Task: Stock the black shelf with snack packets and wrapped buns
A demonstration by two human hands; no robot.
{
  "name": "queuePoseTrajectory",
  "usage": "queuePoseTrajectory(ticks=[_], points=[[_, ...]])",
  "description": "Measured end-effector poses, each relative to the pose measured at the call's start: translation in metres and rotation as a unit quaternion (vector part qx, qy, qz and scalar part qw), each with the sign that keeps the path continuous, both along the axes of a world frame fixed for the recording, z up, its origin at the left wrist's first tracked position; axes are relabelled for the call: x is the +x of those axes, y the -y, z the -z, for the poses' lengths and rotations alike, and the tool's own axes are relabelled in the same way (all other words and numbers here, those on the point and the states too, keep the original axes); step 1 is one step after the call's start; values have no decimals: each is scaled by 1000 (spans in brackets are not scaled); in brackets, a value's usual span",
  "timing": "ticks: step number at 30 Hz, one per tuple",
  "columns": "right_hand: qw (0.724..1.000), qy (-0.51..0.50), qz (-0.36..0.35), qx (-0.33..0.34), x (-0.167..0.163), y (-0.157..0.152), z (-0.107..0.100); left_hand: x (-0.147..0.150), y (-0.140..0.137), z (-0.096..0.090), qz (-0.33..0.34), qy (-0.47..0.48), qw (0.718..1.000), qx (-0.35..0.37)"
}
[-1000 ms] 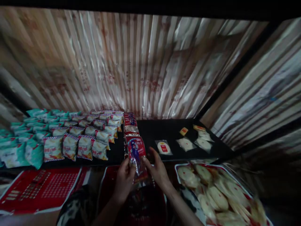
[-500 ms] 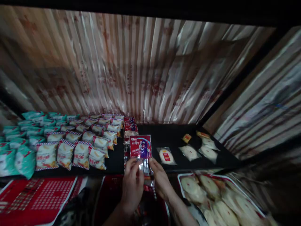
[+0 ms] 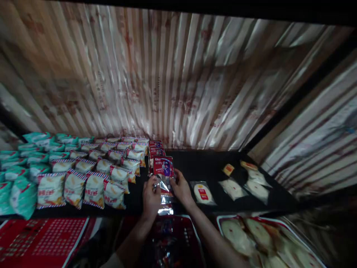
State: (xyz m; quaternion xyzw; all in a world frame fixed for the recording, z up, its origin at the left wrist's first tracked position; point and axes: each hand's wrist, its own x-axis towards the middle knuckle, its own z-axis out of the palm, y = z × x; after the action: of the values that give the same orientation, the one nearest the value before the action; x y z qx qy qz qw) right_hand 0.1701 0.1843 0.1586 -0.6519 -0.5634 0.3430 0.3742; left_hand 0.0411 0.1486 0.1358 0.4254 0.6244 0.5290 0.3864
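Both my hands are on a flat red snack packet (image 3: 164, 166) with a purple picture and a clear lower part. My left hand (image 3: 151, 197) grips its left side, fingers curled in. On the right edge, my right hand (image 3: 181, 189) pinches it. The packet lies over the black shelf, in front of a column of matching red packets (image 3: 156, 149). Just left of that column stand rows of white snack bags (image 3: 94, 188) with striped tops. A round white flatbread in a clear wrapper (image 3: 203, 192) lies right of my right hand.
Teal bags (image 3: 23, 195) fill the shelf's left end. Wrapped flatbreads (image 3: 258, 188) and a small yellow packet (image 3: 228, 169) lie at the right. Below the shelf edge are a red crate (image 3: 44, 238) and a crate of wrapped flatbreads (image 3: 237, 232). A corrugated sheet (image 3: 167, 82) backs the shelf.
My hands have moved forward and a little up with the red packet, from above the shelf's front edge to the column of red packets. The packet looks more tilted back.
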Motion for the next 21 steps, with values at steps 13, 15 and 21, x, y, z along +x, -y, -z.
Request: queuePoseTrajectory(ticks=[13, 15, 21], points=[[962, 248, -35, 108, -25, -26, 13, -4, -31, 13, -43, -209, 975, 55], [956, 268, -41, 109, -26, -25, 16, -5, -30, 17, -44, -222, 973, 56], [928, 325, -70, 167, -28, -29, 14, -3, -29, 22, -44, -254, 965, 56]])
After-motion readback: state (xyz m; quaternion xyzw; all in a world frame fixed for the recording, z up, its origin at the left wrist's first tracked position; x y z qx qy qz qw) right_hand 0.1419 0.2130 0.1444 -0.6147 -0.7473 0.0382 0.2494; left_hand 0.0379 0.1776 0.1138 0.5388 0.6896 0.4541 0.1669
